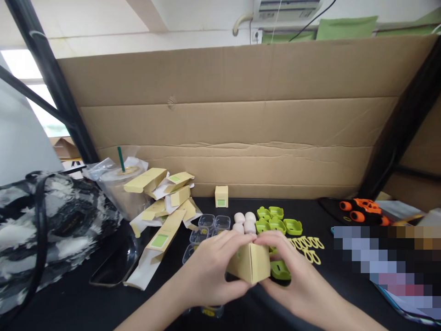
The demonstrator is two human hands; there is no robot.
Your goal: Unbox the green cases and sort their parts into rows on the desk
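Note:
Between both hands I hold a small yellow cardboard box (253,263), tilted with one edge toward me. My left hand (215,266) grips its left side, thumb below and fingers on top. On its right side, my right hand (292,271) closes in the same way. Just beyond the box stand several pale pink cylindrical pieces (245,220). Green plastic cases (275,224) lie to their right, one of them (280,270) partly behind my right hand. Yellow-green loops (306,243) rest beside these. Clear plastic containers (206,222) sit behind my left hand, partly hidden by it.
A similar closed box (221,196) stands near the cardboard wall (220,124). Opened, flattened boxes (161,230) are piled on the left, near a phone (117,262), a lidded cup with a straw (126,193) and a black-and-white bag (58,230). An orange toy car (365,209) lies at right.

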